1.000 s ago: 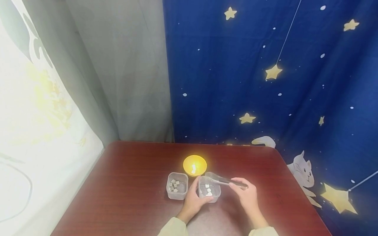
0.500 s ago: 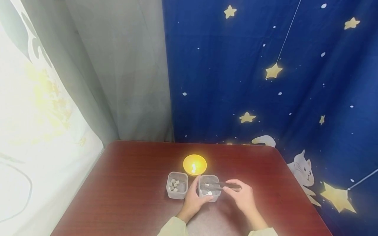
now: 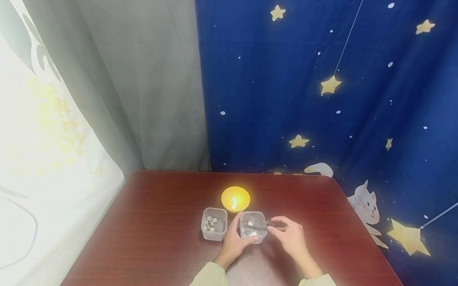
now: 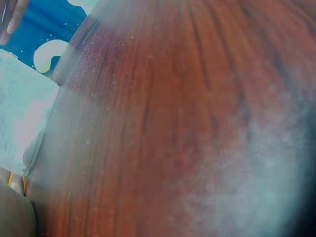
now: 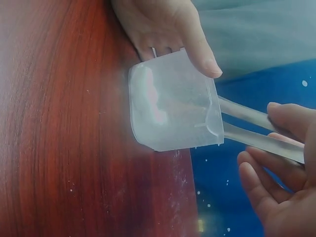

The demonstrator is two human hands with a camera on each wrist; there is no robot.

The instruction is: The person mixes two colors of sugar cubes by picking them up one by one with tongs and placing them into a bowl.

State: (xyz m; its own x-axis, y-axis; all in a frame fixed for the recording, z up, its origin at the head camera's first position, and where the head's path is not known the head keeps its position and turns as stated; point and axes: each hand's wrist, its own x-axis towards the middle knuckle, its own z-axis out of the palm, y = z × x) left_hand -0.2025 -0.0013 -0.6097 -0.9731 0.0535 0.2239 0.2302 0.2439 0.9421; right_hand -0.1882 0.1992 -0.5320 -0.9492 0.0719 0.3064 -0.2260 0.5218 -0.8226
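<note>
My left hand (image 3: 231,243) grips the near-left side of a clear square plastic container (image 3: 264,235), thumb along its front. A few small white pieces (image 3: 253,234) lie inside it. Tongs (image 3: 275,224) are pinched in my right hand (image 3: 292,237), their tips down inside this container. In the right wrist view, both arms of the tongs (image 5: 264,140) pass over the container's rim, a little apart, between thumb and fingers. Whether the tips hold a white piece is too small to tell. The left wrist view catches only the container's side (image 4: 24,113) at its left edge.
A second clear container (image 3: 214,236) with several greyish cubes (image 3: 210,223) stands left of my left hand. Just behind the containers is a yellow bowl (image 3: 243,197) with white pieces in it. The reddish-brown table (image 3: 161,214) ends at a blue star-patterned curtain (image 3: 264,99).
My right hand has moved left and lowered the tongs from above the rim into the container. Their arms spread, then came closer together. My left hand keeps its hold.
</note>
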